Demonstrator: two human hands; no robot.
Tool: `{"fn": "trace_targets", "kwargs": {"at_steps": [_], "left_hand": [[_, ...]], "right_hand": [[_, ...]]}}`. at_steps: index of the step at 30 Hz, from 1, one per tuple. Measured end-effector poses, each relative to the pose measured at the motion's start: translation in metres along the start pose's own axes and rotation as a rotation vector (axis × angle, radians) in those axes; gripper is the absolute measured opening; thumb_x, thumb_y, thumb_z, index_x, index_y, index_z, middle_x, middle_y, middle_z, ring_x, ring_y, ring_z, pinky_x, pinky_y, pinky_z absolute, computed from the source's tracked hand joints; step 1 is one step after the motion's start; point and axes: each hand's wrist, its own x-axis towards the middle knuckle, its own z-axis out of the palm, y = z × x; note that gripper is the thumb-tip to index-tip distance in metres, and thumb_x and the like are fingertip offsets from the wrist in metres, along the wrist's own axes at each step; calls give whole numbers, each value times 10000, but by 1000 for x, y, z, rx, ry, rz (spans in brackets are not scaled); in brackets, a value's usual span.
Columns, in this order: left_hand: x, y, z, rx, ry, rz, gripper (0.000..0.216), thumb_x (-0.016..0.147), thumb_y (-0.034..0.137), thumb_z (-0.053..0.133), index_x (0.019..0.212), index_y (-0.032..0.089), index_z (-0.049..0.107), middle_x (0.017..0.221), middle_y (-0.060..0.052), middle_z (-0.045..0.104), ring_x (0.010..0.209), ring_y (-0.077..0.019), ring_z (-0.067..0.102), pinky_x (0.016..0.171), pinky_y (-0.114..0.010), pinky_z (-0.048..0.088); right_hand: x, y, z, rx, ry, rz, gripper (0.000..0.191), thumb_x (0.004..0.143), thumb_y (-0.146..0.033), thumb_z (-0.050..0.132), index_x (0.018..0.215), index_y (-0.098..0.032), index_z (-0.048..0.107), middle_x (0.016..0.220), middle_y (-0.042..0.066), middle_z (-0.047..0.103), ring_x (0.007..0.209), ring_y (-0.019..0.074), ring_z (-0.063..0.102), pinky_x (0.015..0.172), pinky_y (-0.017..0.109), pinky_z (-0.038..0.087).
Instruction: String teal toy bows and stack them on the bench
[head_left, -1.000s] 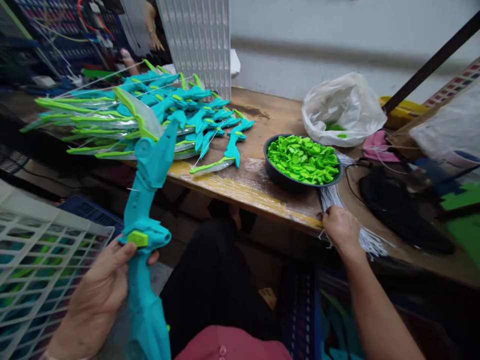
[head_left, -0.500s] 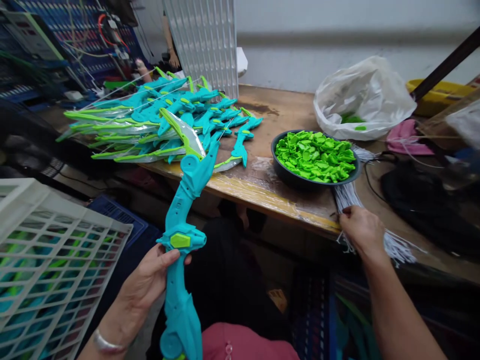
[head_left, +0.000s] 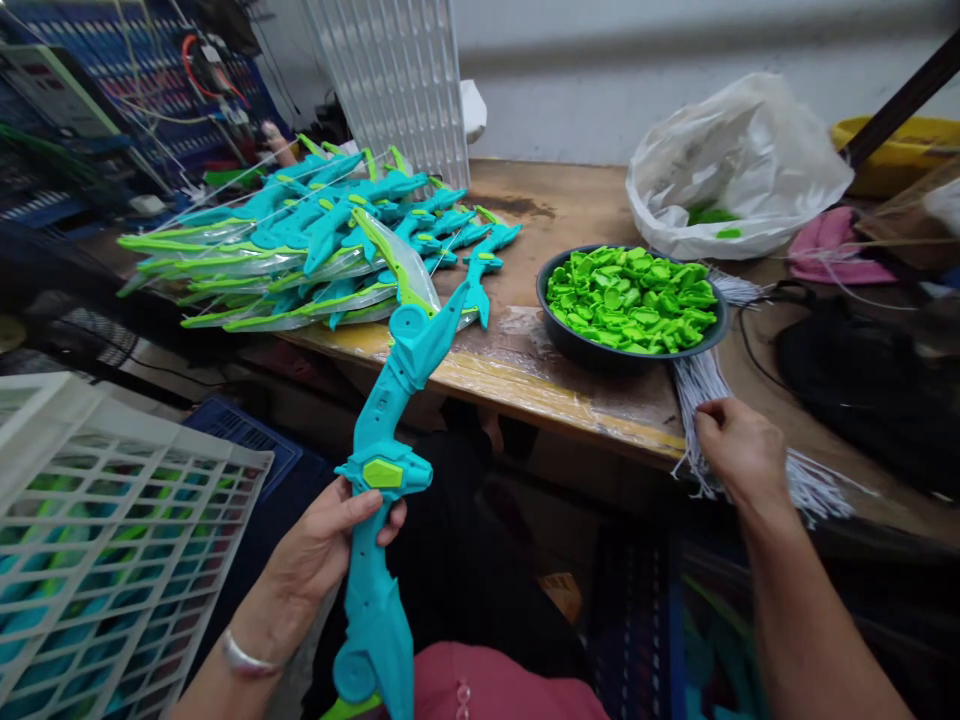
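My left hand (head_left: 330, 540) is wrapped round the grip of a turquoise toy bow (head_left: 373, 570), held upright in front of my lap. The bow has a lime-green plate at its middle, and a green and clear limb at its top end. My right hand (head_left: 742, 450) is closed, thumb and fingertips pinched together over a bundle of white strings (head_left: 701, 385) at the bench's front edge. Its fingertips seem to grip string, though how many strands is hidden. Just behind it stands a dark bowl (head_left: 570, 345) heaped with small bright-green plastic pieces (head_left: 630, 300).
Several toy bows (head_left: 322, 230) are piled at the left of the wooden bench (head_left: 517, 350). A white plastic bag (head_left: 750, 180) stands at the back right, near a pink cloth (head_left: 836, 250). At lower left, a white crate (head_left: 150, 470) holds more bow parts.
The bow in my left hand has shifted slightly right. My right hand has slid a little rightward along the strings, still pinched. Another person's hand by the ribbed panel has gone from view.
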Motion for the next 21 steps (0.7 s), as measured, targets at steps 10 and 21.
{"fn": "trace_targets", "kwargs": {"at_steps": [10, 21], "left_hand": [[16, -6, 4, 71, -238, -69, 418, 705, 298, 895, 1083, 149, 797, 1098, -184, 783, 833, -246, 736, 510, -180, 452], [25, -10, 5, 136, -322, -114, 362, 775, 381, 835, 1018, 116, 796, 637, -62, 661, 515, -105, 490, 495, -212, 363]], "right_hand": [[-141, -129, 9, 521, -107, -605, 110, 1016, -149, 513, 1023, -208, 605, 907, 46, 646, 817, 184, 632, 760, 292, 506], [-249, -171, 54, 972, -933, -544, 128, 997, -246, 534, 1029, -199, 648, 919, 58, 688, 818, 197, 645, 723, 320, 521]]}}
